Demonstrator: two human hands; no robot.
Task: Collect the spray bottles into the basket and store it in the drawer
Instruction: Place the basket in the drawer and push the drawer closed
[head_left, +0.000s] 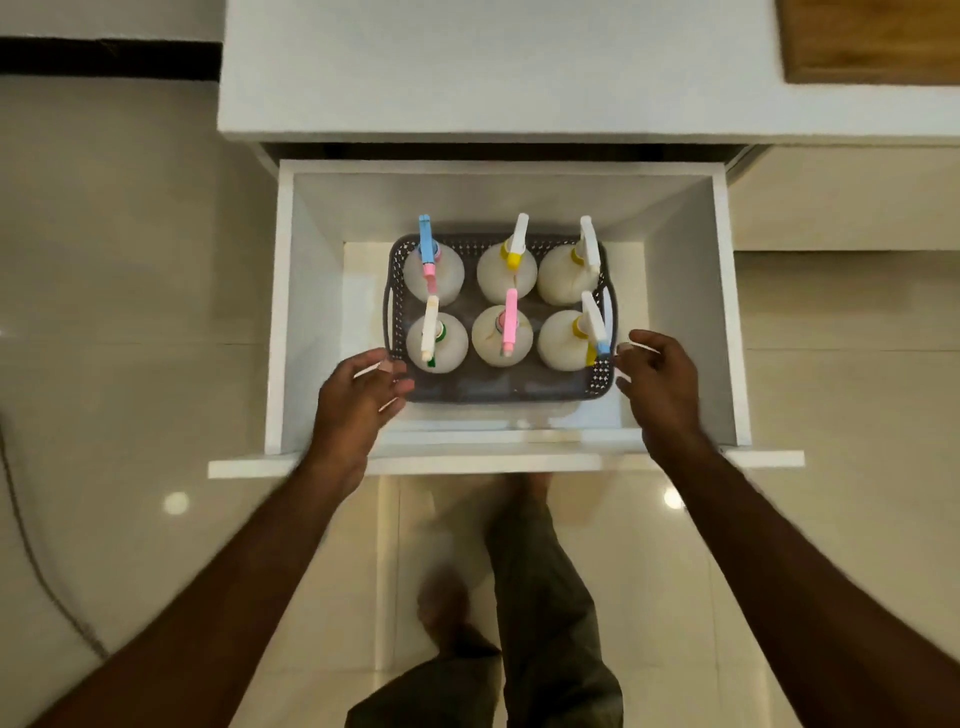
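Six spray bottles (501, 306) in basket (467, 387), basket sitting in drawer (306, 312); my left hand (358, 400) and right hand (660, 379) fingers loose, gripping nothing; drawer not yet shut.

Basket (602, 371): grey, perforated lattice walls. Six bottles: translucent white bodies. Far row: left bottle (434, 273), blue trigger over pink nozzle; middle bottle (506, 275), white trigger with yellow nozzle; right bottle (566, 275), white trigger, yellow collar. Near row: left bottle (436, 343), white trigger, green nozzle; middle bottle (501, 343), pink trigger; right bottle (566, 340), white trigger, blue nozzle, yellow collar. Drawer (311, 291): white. Floor (130, 312): glossy beige tiles. Board (872, 41), far right: brown wood grain.
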